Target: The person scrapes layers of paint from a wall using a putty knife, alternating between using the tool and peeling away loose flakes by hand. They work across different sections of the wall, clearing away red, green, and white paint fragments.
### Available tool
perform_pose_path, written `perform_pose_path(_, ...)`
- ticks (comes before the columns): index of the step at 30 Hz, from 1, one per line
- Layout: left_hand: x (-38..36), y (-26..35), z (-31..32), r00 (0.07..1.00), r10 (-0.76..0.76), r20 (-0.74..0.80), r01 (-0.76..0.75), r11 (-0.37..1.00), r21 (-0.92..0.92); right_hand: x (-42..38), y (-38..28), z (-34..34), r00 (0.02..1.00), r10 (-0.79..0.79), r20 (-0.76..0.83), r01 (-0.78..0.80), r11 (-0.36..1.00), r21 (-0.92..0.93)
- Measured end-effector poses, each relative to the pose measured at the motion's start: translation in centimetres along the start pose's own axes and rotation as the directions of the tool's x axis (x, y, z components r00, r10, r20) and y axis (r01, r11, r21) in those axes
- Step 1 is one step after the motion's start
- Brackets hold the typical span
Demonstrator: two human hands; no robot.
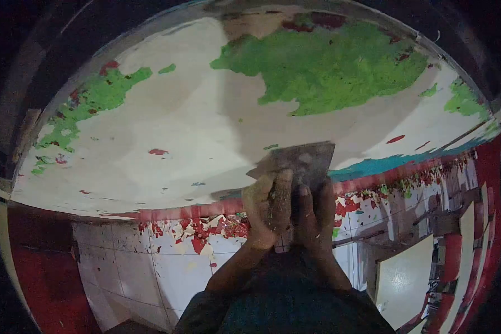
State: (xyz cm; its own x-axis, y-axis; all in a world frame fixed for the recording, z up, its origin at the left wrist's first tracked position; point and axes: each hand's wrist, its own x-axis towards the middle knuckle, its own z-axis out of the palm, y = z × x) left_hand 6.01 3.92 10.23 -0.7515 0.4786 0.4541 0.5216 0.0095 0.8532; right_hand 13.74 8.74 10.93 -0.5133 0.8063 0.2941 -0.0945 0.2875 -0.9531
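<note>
A wide, dark flat-bladed scraper lies against the lower part of a wall, its blade over pale paint. My left hand is closed on the scraper from the left, fingers pointing up. From the other side my right hand grips it, with fingers lying along the back of the blade. Dust coats the fingers. Much of the handle is hidden between my hands. Above the blade, a large green patch shows through the white coat.
Red, white and green paint flakes litter the tiled floor along the wall's foot. A smaller green patch is at the left. A blue strip edges the wall low at the right. A pale panel stands at lower right.
</note>
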Motion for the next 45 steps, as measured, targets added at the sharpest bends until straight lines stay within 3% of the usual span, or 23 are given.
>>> perform_pose_path(2, 0.1, -0.1, 0.3, 0.997, -0.073, 0.005, 0.073, 0.992, -0.108, 0.0, -0.1, 0.2, 0.997, 0.074, -0.026, -0.072, 0.996, 0.06)
perform_pose_path(7, 1.4, 1.7, -0.2, 0.999, -0.016, -0.031, 0.011, 0.989, -0.146, 0.2, -0.9, 0.4, 0.992, 0.127, -0.017, -0.122, 0.977, 0.174)
perform_pose_path(9, 1.0, 1.6, -0.2, 0.992, -0.124, 0.017, 0.125, 0.979, -0.16, -0.7, -0.6, 0.4, 0.981, 0.189, -0.051, -0.182, 0.975, 0.129)
perform_pose_path(10, 1.2, 1.7, -0.2, 0.984, -0.174, 0.037, 0.178, 0.97, -0.167, -0.2, -0.8, 0.3, 0.989, 0.145, -0.012, -0.143, 0.984, 0.107)
perform_pose_path(13, 2.7, 4.4, -1.2, 0.981, -0.195, 0.023, 0.186, 0.884, -0.429, 0.4, -1.6, 0.0, 0.994, 0.101, 0.052, -0.106, 0.99, 0.093)
perform_pose_path(17, 1.0, 2.3, 0.2, 0.995, -0.093, -0.037, 0.081, 0.966, -0.245, -0.2, -1.4, 0.3, 0.991, 0.135, -0.025, -0.131, 0.984, 0.119)
perform_pose_path(19, 1.5, 1.5, -0.3, 0.988, 0.143, -0.057, -0.146, 0.988, -0.057, 0.0, -1.0, 0.4, 0.992, 0.118, -0.034, -0.113, 0.986, 0.122)
perform_pose_path(21, 2.1, 2.5, -0.8, 0.987, -0.156, 0.048, 0.162, 0.966, -0.203, 0.7, -1.3, 0.5, 0.997, 0.071, -0.015, -0.068, 0.985, 0.157)
perform_pose_path(24, 1.2, 1.6, -0.7, 0.986, -0.149, 0.069, 0.153, 0.987, -0.058, -0.2, -1.2, 0.9, 0.987, 0.135, -0.083, -0.121, 0.98, 0.156)
perform_pose_path(27, 2.1, 2.5, -1.1, 0.987, -0.147, 0.057, 0.154, 0.978, -0.141, 0.3, 0.7, 0.5, 1.0, -0.021, -0.009, 0.021, 1.0, -0.003)
perform_pose_path(31, 0.7, 1.1, -0.1, 0.984, -0.176, 0.024, 0.175, 0.933, -0.315, -0.5, -0.9, 0.4, 0.99, 0.14, 0.009, -0.14, 0.986, 0.089)
perform_pose_path(34, 1.7, 1.6, -0.7, 0.994, -0.11, -0.002, 0.11, 0.988, -0.105, -0.2, -0.7, 0.7, 0.988, 0.151, -0.006, -0.15, 0.983, 0.109)
perform_pose_path(36, 1.4, 2.0, -0.4, 0.996, 0.006, -0.085, -0.012, 0.997, -0.074, 0.2, -2.1, 0.4, 0.981, 0.189, 0.042, -0.193, 0.975, 0.107)
perform_pose_path(40, 1.6, 0.4, -0.1, 0.965, 0.234, -0.119, -0.248, 0.962, -0.117, -0.1, -0.4, 0.8, 0.997, 0.052, -0.05, -0.051, 0.999, 0.017)
perform_pose_path(43, 2.1, 2.2, -1.0, 0.988, -0.153, 0.019, 0.152, 0.947, -0.283, 0.1, -1.6, 0.6, 0.998, 0.069, -0.008, -0.069, 0.998, -0.01)
perform_pose_path(45, 1.4, 2.7, -1.3, 0.984, -0.173, 0.028, 0.175, 0.964, -0.202, 0.1, -1.8, 0.6, 0.999, 0.04, -0.011, -0.04, 0.999, -0.028)
